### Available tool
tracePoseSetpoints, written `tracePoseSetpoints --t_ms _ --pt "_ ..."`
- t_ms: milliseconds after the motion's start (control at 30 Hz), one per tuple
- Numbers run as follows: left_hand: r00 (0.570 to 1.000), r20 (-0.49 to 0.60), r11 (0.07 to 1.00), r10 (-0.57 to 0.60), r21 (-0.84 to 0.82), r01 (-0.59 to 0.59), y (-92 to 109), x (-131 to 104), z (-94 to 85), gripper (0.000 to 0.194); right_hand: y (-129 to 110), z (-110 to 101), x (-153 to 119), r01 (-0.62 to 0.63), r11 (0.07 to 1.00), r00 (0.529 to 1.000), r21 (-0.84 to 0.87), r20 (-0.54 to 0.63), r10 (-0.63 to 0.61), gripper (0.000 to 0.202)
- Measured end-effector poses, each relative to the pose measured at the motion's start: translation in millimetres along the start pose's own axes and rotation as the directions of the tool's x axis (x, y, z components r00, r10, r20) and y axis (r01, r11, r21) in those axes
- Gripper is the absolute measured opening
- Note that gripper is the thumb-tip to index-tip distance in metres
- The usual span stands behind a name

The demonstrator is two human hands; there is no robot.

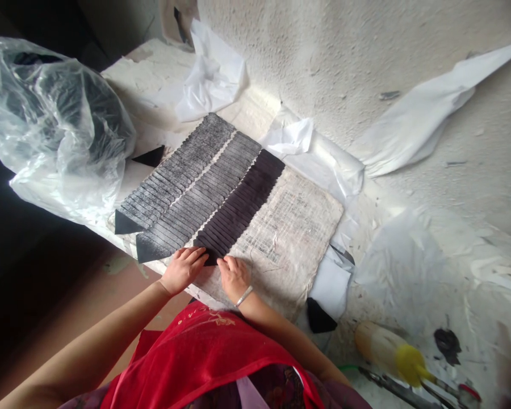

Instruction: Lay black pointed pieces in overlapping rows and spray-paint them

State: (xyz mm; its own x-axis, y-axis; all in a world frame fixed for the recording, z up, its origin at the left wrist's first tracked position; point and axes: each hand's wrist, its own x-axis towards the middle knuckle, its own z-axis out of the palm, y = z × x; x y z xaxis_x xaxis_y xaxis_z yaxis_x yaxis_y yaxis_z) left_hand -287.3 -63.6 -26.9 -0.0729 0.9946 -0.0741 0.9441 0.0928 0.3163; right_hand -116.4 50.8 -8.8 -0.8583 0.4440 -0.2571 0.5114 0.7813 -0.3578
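Note:
Three rows of overlapping dark pieces lie diagonally on a pale, woven-looking board [298, 221]. Two rows look speckled grey [183, 165]; the nearest to the bare part of the board is plain black [242, 196]. At the lower end of this black row, my left hand [184, 268] rests with its fingertips on the left edge of the end piece. My right hand [235, 278], with a bracelet at the wrist, has its fingers bent together at the piece's lower right corner. Whatever lies under its fingertips is hidden.
A clear plastic bag [59, 130] with dark contents stands at the left. Thin white sheets [213, 74] lie along the rough wall. A black piece [320, 316] is right of the board, and a bottle with a yellow end [409, 363] lies at the lower right.

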Motion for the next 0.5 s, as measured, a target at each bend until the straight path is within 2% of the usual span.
tracePoseSetpoints --t_ms 133,233,300,400,500 --pt "0.997 -0.054 0.997 0.056 0.048 -0.054 -4 1 -0.3 0.030 -4 5 8 0.008 1.000 0.999 0.004 -0.034 -0.008 0.027" --pt "0.991 -0.121 0.998 0.056 0.019 -0.054 -8 5 -3.5 0.028 -2 3 14 -0.047 0.996 0.996 0.072 -0.076 0.052 0.023" --pt "0.985 -0.169 0.999 -0.040 -0.014 0.038 -13 11 -6.6 0.027 -1 2 19 -0.114 0.986 0.988 0.121 -0.092 0.125 0.018" --pt "0.950 -0.197 0.970 -0.244 -0.049 0.239 -22 27 -13.5 0.028 -2 1 25 -0.194 0.966 0.976 0.168 -0.070 0.208 0.011" --pt "0.935 -0.077 0.938 -0.346 -0.051 0.343 -29 45 -22.0 0.025 -3 3 29 -0.262 0.949 0.962 0.173 -0.028 0.271 0.010"
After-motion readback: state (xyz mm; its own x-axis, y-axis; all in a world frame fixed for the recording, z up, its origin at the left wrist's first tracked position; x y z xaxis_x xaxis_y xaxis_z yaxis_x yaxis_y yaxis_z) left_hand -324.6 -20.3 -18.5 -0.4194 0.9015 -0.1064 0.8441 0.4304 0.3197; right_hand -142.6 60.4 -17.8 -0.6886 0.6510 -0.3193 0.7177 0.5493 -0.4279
